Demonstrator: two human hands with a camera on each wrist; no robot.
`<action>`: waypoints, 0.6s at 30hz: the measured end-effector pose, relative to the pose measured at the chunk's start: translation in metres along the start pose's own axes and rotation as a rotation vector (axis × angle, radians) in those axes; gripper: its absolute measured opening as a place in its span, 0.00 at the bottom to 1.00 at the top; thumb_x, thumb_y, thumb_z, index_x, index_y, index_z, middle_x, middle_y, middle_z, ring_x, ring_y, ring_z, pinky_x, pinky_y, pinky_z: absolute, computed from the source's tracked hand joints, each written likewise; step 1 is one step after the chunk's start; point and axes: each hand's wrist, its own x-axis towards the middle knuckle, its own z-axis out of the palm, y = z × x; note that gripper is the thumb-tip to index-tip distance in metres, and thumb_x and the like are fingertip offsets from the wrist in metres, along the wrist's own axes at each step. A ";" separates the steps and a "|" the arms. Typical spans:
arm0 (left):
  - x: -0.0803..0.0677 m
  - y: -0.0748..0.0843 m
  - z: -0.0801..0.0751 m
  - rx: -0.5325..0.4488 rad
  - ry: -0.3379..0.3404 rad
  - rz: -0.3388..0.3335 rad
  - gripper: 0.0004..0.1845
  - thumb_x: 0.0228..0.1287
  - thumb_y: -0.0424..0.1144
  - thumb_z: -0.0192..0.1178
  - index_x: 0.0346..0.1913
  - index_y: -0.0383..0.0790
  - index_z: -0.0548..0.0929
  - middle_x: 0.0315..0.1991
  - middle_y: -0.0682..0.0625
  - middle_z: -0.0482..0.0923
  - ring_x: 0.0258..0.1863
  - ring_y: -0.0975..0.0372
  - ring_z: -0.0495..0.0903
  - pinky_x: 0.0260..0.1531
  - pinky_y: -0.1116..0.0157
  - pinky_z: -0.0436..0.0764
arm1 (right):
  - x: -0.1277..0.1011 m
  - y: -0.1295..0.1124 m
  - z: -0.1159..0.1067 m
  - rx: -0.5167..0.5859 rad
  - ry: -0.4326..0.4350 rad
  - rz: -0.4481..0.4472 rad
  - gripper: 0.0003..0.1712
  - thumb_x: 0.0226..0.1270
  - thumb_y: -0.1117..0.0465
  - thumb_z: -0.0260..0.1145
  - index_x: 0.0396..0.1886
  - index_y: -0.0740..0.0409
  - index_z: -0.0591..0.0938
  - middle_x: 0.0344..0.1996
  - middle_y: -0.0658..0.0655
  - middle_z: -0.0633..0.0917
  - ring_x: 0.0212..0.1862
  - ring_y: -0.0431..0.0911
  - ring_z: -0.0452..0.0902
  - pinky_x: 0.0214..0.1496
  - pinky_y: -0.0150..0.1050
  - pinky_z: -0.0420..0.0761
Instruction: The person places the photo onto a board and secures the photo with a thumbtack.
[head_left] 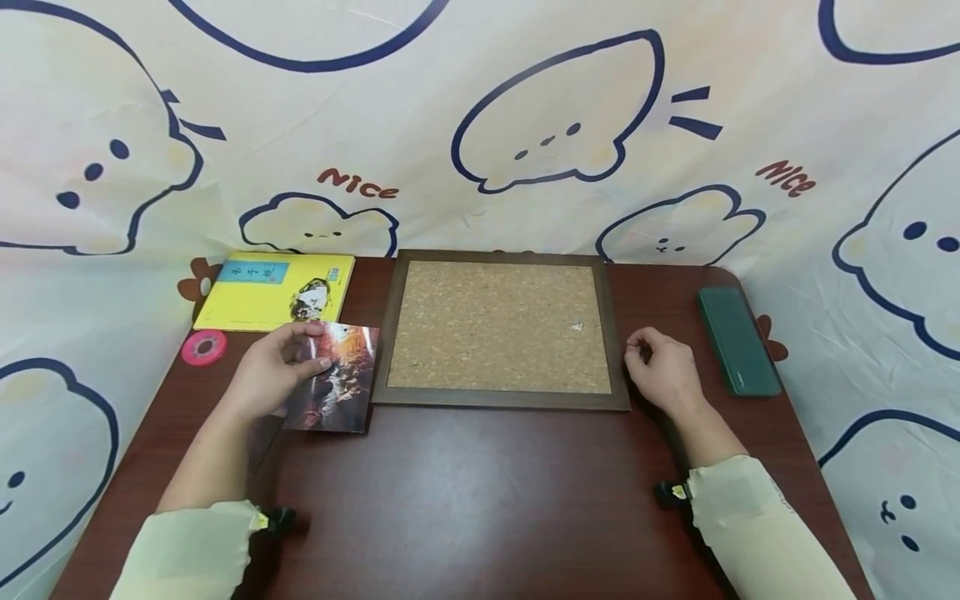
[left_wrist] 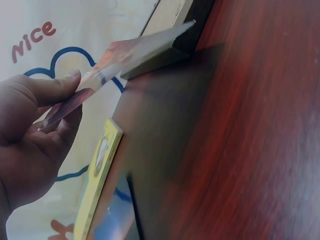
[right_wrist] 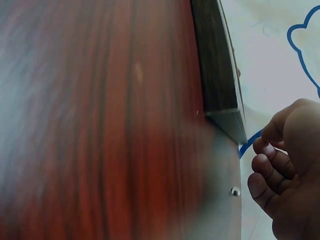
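Note:
My left hand (head_left: pixel 273 367) pinches a glossy photo print (head_left: pixel 341 387) between thumb and fingers, just left of the framed cork board (head_left: pixel 502 329). In the left wrist view the print (left_wrist: pixel 117 62) is held tilted above the table, its far end near the frame's corner. The cork board lies cork side up, its brown wooden frame around it. Just off the board's right edge, my right hand (head_left: pixel 663 367) holds nothing, fingers loosely curled. The right wrist view shows these curled fingers (right_wrist: pixel 265 182) beside the frame's corner (right_wrist: pixel 225 117).
A yellow book (head_left: pixel 262 304) lies at the back left, with a pink ring-shaped item (head_left: pixel 204 347) in front of it. To the right lies a dark green case (head_left: pixel 738 342). A glossy flat piece (left_wrist: pixel 115 215) lies near the book. Patterned cloth (head_left: pixel 420 125) hangs behind the table.

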 end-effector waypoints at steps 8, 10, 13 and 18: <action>0.011 0.010 0.014 -0.027 0.047 0.013 0.29 0.60 0.50 0.67 0.63 0.53 0.72 0.59 0.47 0.73 0.51 0.51 0.74 0.43 0.56 0.76 | 0.007 -0.015 0.007 0.013 0.011 -0.020 0.04 0.64 0.60 0.59 0.35 0.52 0.80 0.25 0.50 0.81 0.27 0.43 0.73 0.31 0.40 0.73; 0.013 0.013 0.016 -0.043 0.039 -0.002 0.29 0.60 0.51 0.67 0.64 0.55 0.72 0.60 0.46 0.71 0.51 0.50 0.73 0.42 0.56 0.76 | 0.010 -0.018 0.008 0.010 0.011 -0.019 0.04 0.64 0.60 0.59 0.35 0.51 0.80 0.25 0.50 0.80 0.27 0.43 0.73 0.31 0.40 0.73; 0.018 0.017 0.019 -0.058 0.032 -0.008 0.29 0.61 0.49 0.66 0.65 0.56 0.72 0.61 0.46 0.70 0.48 0.50 0.73 0.38 0.60 0.76 | 0.014 -0.022 0.012 0.011 0.012 -0.016 0.04 0.63 0.60 0.59 0.34 0.51 0.81 0.25 0.50 0.80 0.27 0.43 0.73 0.31 0.40 0.72; 0.027 0.022 0.026 -0.065 0.035 0.016 0.28 0.64 0.43 0.64 0.66 0.56 0.71 0.59 0.47 0.70 0.43 0.52 0.73 0.32 0.61 0.77 | 0.020 -0.032 0.017 0.034 0.022 -0.028 0.04 0.62 0.60 0.60 0.33 0.52 0.81 0.24 0.50 0.80 0.28 0.42 0.74 0.31 0.40 0.73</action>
